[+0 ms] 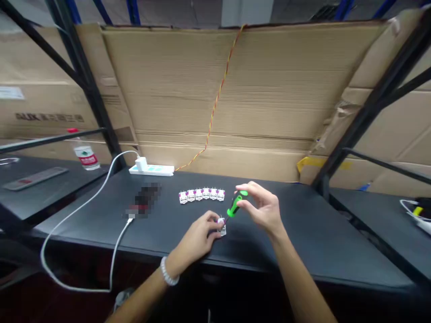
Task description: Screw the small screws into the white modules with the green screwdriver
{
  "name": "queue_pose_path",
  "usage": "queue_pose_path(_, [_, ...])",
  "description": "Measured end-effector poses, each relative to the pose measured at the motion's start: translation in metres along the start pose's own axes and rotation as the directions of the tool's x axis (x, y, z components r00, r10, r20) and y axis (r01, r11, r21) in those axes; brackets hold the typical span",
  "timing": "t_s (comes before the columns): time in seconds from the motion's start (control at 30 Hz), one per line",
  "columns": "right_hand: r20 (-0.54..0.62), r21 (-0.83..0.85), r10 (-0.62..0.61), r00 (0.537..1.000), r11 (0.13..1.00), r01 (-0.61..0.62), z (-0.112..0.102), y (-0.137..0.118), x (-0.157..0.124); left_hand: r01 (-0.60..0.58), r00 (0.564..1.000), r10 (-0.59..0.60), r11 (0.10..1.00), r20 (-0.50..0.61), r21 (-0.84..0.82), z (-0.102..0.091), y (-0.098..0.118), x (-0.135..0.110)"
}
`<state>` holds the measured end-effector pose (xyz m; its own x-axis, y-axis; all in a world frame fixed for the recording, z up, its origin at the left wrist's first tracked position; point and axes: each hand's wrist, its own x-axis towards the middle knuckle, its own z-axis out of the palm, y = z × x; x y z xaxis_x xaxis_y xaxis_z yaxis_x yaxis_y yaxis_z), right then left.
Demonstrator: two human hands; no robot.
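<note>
My right hand [261,204] grips a green and black screwdriver [235,205] by its handle, tilted with the shaft pointing down and left. Its tip meets a small white and purple part [222,228] on the dark table, or is very close to it. The fingers of my left hand [202,233] are closed on that part from the left and hide some of it. Beyond my hands, several similar white and purple parts [206,194] stand in a slightly curved row. What exactly these parts are is too small to tell.
A white power strip [156,170] with a plugged-in charger [141,163] lies at the back left. Its white cable [97,193] loops over the front edge to a blurred-out object [147,197]. Cardboard [215,89] walls the back; black rack posts [363,116] flank the table.
</note>
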<state>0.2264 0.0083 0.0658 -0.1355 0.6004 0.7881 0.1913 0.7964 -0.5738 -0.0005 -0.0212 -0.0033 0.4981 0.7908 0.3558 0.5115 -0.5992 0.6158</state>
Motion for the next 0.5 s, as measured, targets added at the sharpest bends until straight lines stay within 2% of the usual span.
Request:
queue_pose_path(0.1, [-0.050,-0.132,-0.084,0.995,0.988,0.077,0.004,-0.005,0.003,0.002,1.000,-0.002,1.000,0.004,0.000,0.000,0.000,0.000])
queue_pose_path(0.17, [-0.031,-0.150,-0.090,0.995,0.985,0.085,0.009,-0.006,0.002,0.013,1.000,-0.013,1.000,0.003,0.004,0.000,0.001,0.001])
queue_pose_path(0.23, [0.027,-0.089,-0.044,0.999,0.995,0.047,0.013,-0.005,-0.001,0.013,1.000,-0.013,1.000,0.003,0.001,-0.001,0.002,0.001])
queue_pose_path(0.37, [0.124,0.148,0.053,0.991,0.986,-0.071,0.011,-0.001,-0.010,0.018,1.000,-0.018,1.000,0.006,-0.004,-0.002,0.005,0.001])
queue_pose_path(0.5, [0.184,0.194,0.072,0.980,0.975,-0.108,0.002,0.000,-0.009,0.029,0.999,-0.029,1.000,0.019,0.002,-0.002,0.006,0.002])
